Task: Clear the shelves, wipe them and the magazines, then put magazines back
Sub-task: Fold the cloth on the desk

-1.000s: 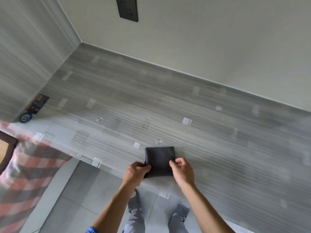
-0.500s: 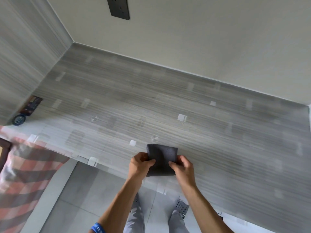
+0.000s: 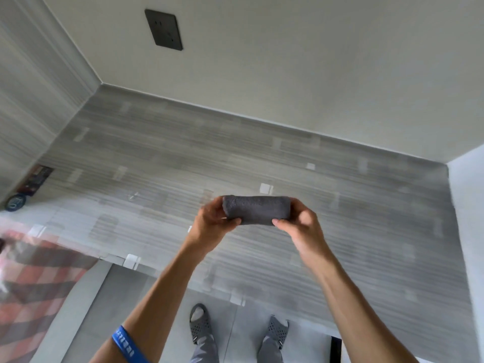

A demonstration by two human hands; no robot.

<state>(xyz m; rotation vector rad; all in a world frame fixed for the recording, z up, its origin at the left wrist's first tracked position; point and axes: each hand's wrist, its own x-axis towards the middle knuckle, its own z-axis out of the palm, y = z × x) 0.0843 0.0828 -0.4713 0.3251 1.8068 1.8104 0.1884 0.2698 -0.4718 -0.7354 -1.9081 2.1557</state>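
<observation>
Both forearms reach forward, raised — the left hand (image 3: pixel 213 223) and right hand (image 3: pixel 301 224) each pinch one end of a folded cloth (image 3: pixel 256 209) between thumb and fingers.

Dark grey cloth (image 3: pixel 256 209), grey streaked shelf (image 3: pixel 183 158), red-checked fabric (image 3: pixel 34 279), blue wristband (image 3: pixel 125 345)

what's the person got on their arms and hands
Both forearms are bare, with no sleeves in view, and neither the left hand nor the right hand wears a glove. I see no rings or watch. The only thing worn is a blue wristband with pale lettering, too blurred to read, on the left forearm.
</observation>
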